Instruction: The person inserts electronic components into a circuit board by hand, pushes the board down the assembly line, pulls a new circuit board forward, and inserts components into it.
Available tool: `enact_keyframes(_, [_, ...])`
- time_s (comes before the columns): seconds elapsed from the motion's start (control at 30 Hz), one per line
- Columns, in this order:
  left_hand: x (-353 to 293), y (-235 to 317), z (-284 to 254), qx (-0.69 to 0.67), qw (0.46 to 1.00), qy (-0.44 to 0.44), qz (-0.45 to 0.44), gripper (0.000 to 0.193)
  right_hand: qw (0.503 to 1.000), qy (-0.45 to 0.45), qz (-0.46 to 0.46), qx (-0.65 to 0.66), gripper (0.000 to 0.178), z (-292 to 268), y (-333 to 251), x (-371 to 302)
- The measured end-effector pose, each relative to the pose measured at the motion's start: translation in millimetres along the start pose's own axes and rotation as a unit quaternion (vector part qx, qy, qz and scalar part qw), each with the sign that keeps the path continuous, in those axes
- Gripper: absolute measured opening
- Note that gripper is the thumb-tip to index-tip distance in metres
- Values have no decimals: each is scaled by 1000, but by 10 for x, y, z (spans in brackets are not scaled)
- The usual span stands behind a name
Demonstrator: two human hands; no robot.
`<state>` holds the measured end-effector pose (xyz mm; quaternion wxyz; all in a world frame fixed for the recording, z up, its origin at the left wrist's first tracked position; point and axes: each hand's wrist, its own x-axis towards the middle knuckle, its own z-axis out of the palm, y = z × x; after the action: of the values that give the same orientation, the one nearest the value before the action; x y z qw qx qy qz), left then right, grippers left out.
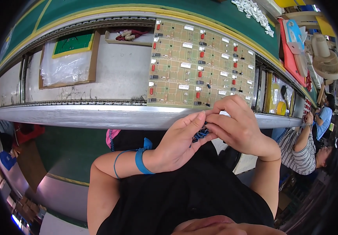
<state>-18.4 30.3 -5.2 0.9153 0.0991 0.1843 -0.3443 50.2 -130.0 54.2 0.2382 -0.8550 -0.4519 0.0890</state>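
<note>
In front of my chest, just at the near edge of the metal rail, my left hand cups a bunch of small blue electronic components with thin leads. The fingers of my right hand are pinched together at the left thumb tip; whatever lies between them is hidden. Just beyond both hands lies a panel of tan circuit boards. It bears red parts, white blocks, black parts and striped resistors, plus a few small dark cylinders. A blue wrist strap circles my left wrist.
The panel spans the conveyor rails. Left of it are a cardboard box with clear bags and a small tray with dark red cord. White parts lie on the far green surface. At right are yellow tape, a fan and co-workers.
</note>
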Motion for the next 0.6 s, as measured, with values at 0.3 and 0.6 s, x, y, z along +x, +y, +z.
enact_keyframes(0.3, [-6,75,62,7,1000,9,5,41,995,68,72,18,14,-69,479,180])
enact_keyframes(0.6, [-26,116,-14,35,999,-21,-16,36,986,93,132,-48,11,110,820,357])
